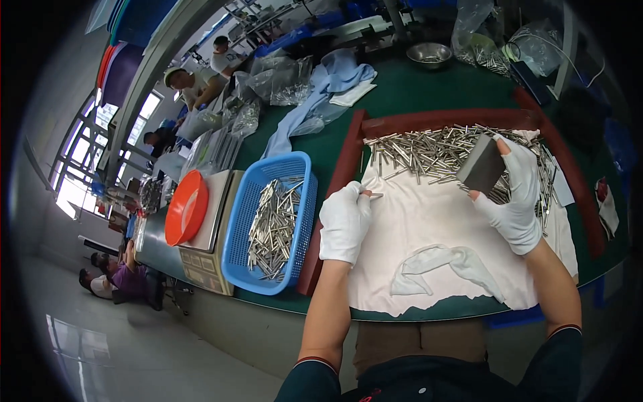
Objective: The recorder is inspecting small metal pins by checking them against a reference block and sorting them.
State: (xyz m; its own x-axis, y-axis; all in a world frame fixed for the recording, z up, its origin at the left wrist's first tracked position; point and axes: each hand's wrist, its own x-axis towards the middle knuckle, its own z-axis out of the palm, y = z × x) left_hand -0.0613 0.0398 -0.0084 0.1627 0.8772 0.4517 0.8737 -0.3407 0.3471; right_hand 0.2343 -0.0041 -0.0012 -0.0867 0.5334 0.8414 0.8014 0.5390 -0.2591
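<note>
Gloves cover both hands at the green counter point(429, 94), where a white cloth point(429, 228) is spread inside a dark red wooden frame point(348, 161). The left hand point(344, 222) holds its fingers pressed together, pinching one small metal pin point(374, 195) at the near left edge of the cloth, just beside the blue basket point(300, 201) that already carries many like pins. The right hand point(517, 195) is curled around a dark grey block point(482, 165), thumb below and fingers over its far side, holding it tilted above the heap of metal pins point(435, 151) lying along the far edge of the cloth. A crumpled white rag point(442, 264) lies near the person's body. To the left of the basket an orange lid point(186, 208) rests on a scale-like box, and far off sit a steel bowl point(429, 53), a pale blue cloth point(321, 100) and clear bags of parts point(281, 80). To my eye, the pin wants a firm pinch near its middle so it does not roll, and the block is best kept low and steady over the heap so no pins scatter past the frame.
</note>
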